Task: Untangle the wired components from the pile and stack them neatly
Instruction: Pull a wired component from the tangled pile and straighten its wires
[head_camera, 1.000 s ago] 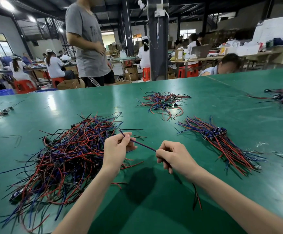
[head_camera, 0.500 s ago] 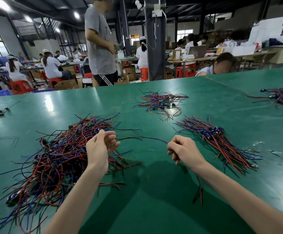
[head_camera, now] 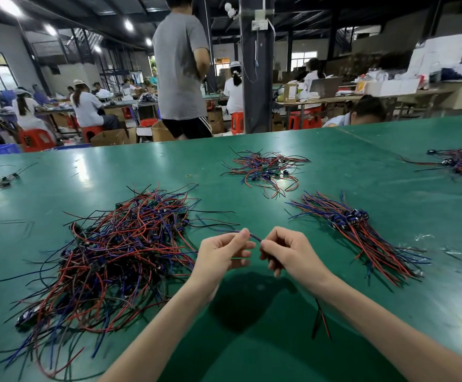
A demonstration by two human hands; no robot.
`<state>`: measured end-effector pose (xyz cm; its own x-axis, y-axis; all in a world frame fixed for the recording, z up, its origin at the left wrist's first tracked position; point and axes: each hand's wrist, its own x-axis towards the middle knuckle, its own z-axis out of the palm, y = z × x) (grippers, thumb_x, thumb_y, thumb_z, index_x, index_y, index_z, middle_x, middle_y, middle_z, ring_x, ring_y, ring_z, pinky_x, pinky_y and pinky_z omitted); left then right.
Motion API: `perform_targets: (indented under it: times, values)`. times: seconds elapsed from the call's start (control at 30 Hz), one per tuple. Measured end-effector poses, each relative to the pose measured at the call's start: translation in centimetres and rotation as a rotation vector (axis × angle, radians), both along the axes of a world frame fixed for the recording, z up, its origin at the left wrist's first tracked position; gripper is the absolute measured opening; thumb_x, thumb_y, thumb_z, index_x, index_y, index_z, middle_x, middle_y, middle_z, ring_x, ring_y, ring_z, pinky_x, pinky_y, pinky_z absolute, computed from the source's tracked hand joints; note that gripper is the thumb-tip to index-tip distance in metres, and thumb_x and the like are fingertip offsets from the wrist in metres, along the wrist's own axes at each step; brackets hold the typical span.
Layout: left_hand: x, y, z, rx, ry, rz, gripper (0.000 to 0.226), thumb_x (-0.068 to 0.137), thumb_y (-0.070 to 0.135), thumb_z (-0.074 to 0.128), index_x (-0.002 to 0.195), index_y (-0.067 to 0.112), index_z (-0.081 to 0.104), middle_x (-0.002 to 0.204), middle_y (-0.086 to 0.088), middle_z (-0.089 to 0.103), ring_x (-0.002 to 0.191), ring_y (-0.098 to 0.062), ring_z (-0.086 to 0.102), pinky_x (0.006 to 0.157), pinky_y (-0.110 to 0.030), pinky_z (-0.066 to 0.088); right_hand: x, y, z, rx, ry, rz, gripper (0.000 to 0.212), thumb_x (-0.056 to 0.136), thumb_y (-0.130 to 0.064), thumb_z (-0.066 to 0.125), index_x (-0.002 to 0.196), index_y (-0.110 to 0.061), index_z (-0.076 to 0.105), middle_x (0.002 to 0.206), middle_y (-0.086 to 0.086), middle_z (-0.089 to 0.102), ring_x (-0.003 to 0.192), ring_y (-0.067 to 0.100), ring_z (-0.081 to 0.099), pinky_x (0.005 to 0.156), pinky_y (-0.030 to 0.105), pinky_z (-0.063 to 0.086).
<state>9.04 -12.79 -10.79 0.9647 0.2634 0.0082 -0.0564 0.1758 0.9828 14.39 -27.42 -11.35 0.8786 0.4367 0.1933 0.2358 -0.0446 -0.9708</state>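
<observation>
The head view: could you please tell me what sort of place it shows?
Probably an electronics assembly workshop: a tangled wire pile on a green worktable, with workers seated on red stools behind.

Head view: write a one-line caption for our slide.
Left hand and right hand pinch a blue wire between tangled pile and neat stack on the green table.

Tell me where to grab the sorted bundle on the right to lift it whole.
Grip the sorted bundle at its clustered blue component bodies, coming from above and pinching across the wires. The wires all meet there and fan loose toward both ends, so a hold elsewhere would likely spill them.
</observation>
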Motion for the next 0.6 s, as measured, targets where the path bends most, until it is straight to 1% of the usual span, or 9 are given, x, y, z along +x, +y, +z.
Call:
perform_targets:
  times: [0.07, 0.17, 0.3, 0.4, 0.6]
  values:
    - [0.0, 0.1, -0.1, -0.027, -0.025, 0.010, 0.017, 0.089, 0.019, 0.060, 0.089, 0.005, 0.070, 0.073, -0.002, 0.071, 0.058, -0.007, 0.061, 0.055, -0.020, 0.052, -0.4, 0.1, -0.2, -0.039, -0.035, 0.028, 0.024, 0.086, -0.004, 0.059, 0.064, -0.013, 0.057, 0.061, 0.005, 0.064, 0.047, 0.015, 0.054, 0.041, 0.025, 0.043]
    - [-0.1, 0.4, -0.1, -0.071, -0.066, 0.036, 0.012, 0.090, 0.011, 0.058, 0.085, 0.005, 0.066, 0.074, -0.003, 0.070, 0.059, -0.006, 0.061, 0.055, -0.019, 0.051, -0.6, 0.2, -0.3, -0.052, -0.039, 0.053, 0.025, 0.085, -0.005, 0.060, 0.063, -0.016, 0.058, 0.062, 0.005, 0.065, 0.049, 0.015, 0.055, 0.042, 0.025, 0.044]
    - [0.0, 1.1, 0.3, -0.148, -0.118, 0.074, 0.012, 0.093, 0.007, 0.052, 0.086, 0.000, 0.059, 0.074, -0.007, 0.072, 0.057, -0.009, 0.062, 0.057, -0.020, 0.054, -0.6, 0.2, -0.4, -0.053, -0.024, 0.065, 0.022, 0.086, -0.005, 0.060, 0.066, -0.015, 0.058, 0.064, 0.006, 0.066, 0.049, 0.014, 0.056, 0.041, 0.026, 0.044]
    - [0.1, 1.5, 0.4, -0.180, -0.124, 0.054, 0.010, 0.094, 0.002, 0.050, 0.088, -0.004, 0.056, 0.075, -0.010, 0.071, 0.060, -0.011, 0.064, 0.061, -0.022, 0.056, -0.6, 0.2, -0.4, -0.060, -0.023, 0.067, 0.023, 0.086, -0.006, 0.060, 0.066, -0.016, 0.058, 0.064, 0.006, 0.066, 0.050, 0.014, 0.056, 0.042, 0.025, 0.044]
    - [0.0, 1.4, 0.5, -0.237, -0.121, 0.021, 0.012, 0.091, -0.009, 0.048, 0.086, 0.000, 0.053, 0.075, -0.011, 0.069, 0.063, -0.013, 0.065, 0.064, -0.023, 0.058, -0.6, 0.1, -0.4, -0.061, -0.013, 0.050, 0.022, 0.086, -0.006, 0.059, 0.066, -0.014, 0.059, 0.064, 0.007, 0.067, 0.048, 0.014, 0.056, 0.041, 0.025, 0.043]
